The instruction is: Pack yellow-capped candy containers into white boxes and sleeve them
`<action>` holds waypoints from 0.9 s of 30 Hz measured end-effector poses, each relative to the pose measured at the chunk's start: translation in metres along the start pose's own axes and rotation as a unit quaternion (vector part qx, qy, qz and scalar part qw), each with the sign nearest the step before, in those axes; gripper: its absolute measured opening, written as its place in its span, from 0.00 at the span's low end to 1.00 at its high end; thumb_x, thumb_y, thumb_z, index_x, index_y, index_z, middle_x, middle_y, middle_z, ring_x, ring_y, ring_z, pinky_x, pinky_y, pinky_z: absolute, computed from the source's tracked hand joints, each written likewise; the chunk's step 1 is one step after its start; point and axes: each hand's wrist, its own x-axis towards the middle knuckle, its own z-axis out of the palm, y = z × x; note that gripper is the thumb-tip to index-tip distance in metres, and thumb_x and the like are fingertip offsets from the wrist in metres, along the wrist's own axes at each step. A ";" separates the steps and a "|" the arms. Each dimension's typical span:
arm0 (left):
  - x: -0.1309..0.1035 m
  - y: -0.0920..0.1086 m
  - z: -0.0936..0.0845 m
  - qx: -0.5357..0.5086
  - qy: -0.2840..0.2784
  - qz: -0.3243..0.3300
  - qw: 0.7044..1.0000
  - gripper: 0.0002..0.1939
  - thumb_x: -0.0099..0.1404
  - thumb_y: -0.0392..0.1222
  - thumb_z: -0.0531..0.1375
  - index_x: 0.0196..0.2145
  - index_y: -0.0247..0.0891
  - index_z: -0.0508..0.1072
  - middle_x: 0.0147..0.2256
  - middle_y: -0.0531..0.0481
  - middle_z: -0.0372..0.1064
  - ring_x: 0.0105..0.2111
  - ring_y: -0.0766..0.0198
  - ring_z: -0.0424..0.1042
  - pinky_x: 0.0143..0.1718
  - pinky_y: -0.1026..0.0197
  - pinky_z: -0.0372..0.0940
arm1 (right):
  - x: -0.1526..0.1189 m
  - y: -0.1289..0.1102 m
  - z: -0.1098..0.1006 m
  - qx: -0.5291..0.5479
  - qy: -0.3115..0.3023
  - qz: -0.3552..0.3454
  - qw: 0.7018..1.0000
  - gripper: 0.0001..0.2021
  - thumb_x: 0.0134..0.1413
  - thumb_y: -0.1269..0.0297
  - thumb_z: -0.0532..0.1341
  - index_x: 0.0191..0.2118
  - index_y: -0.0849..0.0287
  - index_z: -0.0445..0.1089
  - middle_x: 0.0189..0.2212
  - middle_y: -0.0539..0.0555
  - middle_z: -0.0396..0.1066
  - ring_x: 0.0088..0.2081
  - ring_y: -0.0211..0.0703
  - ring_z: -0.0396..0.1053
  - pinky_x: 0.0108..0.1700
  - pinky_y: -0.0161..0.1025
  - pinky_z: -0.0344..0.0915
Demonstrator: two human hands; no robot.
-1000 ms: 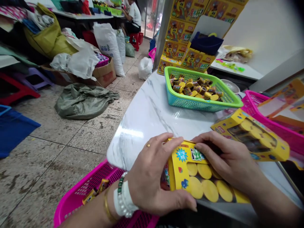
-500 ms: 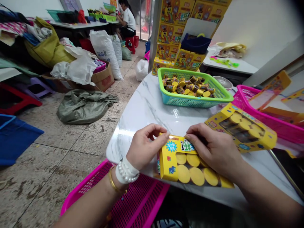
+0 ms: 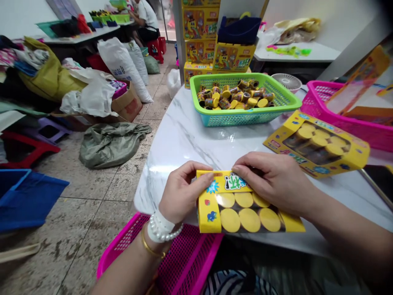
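Note:
A yellow printed box (image 3: 208, 219) with a window lies at the table's front edge, and yellow-capped cups show through it. My left hand (image 3: 184, 190) pinches its far left corner between thumb and fingers. The fingers of my right hand (image 3: 273, 180) are closed on the far edge near the middle, and the palm hides the box's right part. To the right, a second filled yellow box (image 3: 316, 143) sits tilted on the table. Beyond my hands stands a green basket (image 3: 245, 116) of small yellow-and-brown cups (image 3: 235, 96).
The white marble-patterned table (image 3: 181, 139) has a rounded left edge. A pink basket (image 3: 346, 116) with flat yellow card stands right; another pink basket (image 3: 123, 250) is below the front edge. Stacked yellow cartons (image 3: 201, 24) rise behind. A person (image 3: 145, 20) sits far back.
The view has shifted, so the stacked cartons and green basket sit further left and higher. Both hands keep their grip on the box, which now appears flatter towards me.

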 end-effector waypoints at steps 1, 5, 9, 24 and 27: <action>0.002 -0.002 0.003 -0.003 0.020 0.001 1.000 0.13 0.57 0.47 0.71 0.36 0.37 0.77 0.31 0.49 0.76 0.30 0.67 0.72 0.32 0.64 0.68 | 0.000 0.000 0.000 -0.003 0.002 0.005 1.000 0.09 0.63 0.65 0.60 0.32 0.58 0.75 0.26 0.47 0.75 0.28 0.34 0.71 0.30 0.32 0.61; 0.008 -0.006 0.009 -0.011 0.061 0.015 0.998 0.15 0.59 0.52 0.69 0.31 0.35 0.78 0.28 0.48 0.75 0.27 0.66 0.71 0.27 0.64 0.66 | 0.000 0.000 0.000 -0.005 -0.002 0.021 1.000 0.10 0.63 0.64 0.59 0.32 0.57 0.75 0.24 0.47 0.75 0.25 0.33 0.70 0.28 0.32 0.60; 0.005 -0.007 0.008 0.004 0.085 0.057 0.995 0.14 0.61 0.52 0.67 0.33 0.38 0.78 0.31 0.48 0.76 0.30 0.65 0.71 0.29 0.63 0.67 | -0.001 -0.001 0.000 -0.007 -0.005 0.019 1.000 0.10 0.64 0.63 0.58 0.34 0.57 0.75 0.26 0.48 0.76 0.26 0.34 0.71 0.28 0.33 0.61; 0.022 0.002 0.012 -0.045 0.041 0.028 0.998 0.08 0.58 0.37 0.62 0.37 0.37 0.76 0.25 0.54 0.70 0.24 0.68 0.69 0.28 0.63 0.63 | -0.011 -0.004 0.001 -0.036 -0.026 -0.023 0.999 0.09 0.68 0.63 0.55 0.42 0.57 0.72 0.36 0.54 0.73 0.39 0.43 0.71 0.41 0.40 0.66; 0.016 0.019 0.004 0.006 0.056 0.048 0.997 0.06 0.60 0.37 0.62 0.35 0.34 0.77 0.30 0.48 0.75 0.31 0.63 0.74 0.38 0.56 0.69 | -0.014 -0.005 0.003 -0.040 -0.020 -0.029 0.999 0.10 0.68 0.64 0.54 0.41 0.57 0.72 0.36 0.54 0.73 0.39 0.43 0.71 0.41 0.40 0.66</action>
